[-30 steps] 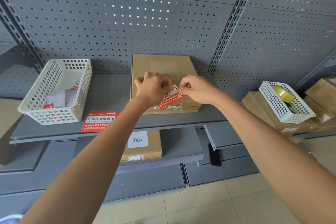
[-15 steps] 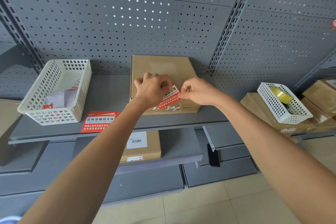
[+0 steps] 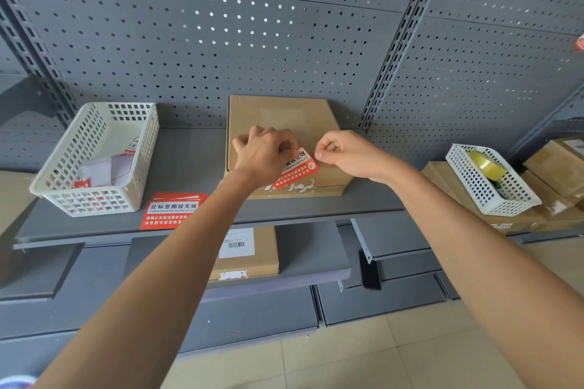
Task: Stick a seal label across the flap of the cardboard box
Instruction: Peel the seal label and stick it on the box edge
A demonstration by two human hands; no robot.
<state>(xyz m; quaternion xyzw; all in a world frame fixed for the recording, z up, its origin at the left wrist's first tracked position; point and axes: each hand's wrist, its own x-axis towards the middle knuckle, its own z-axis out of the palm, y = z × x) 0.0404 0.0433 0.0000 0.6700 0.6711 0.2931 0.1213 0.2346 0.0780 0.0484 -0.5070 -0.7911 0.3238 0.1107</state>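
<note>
A red seal label (image 3: 295, 169) is held by the left hand (image 3: 264, 153) over the cardboard box (image 3: 278, 117) at the shelf's (image 3: 196, 161) front edge; the right hand (image 3: 346, 153) is pinched shut beside it.

Even, soft daylight-ish lighting, moderately bright, no harsh glare. Shadows faint: a soft one under the upper shelf (image 3: 202, 230) edge. Backlight dots show through the pegboard (image 3: 221, 41) holes. Strong wide-angle distortion: uprights and shelf lines bow toward the edges, forearms stretched near the camera. Centre sharp, label print readable; corners slightly smeared.
</note>
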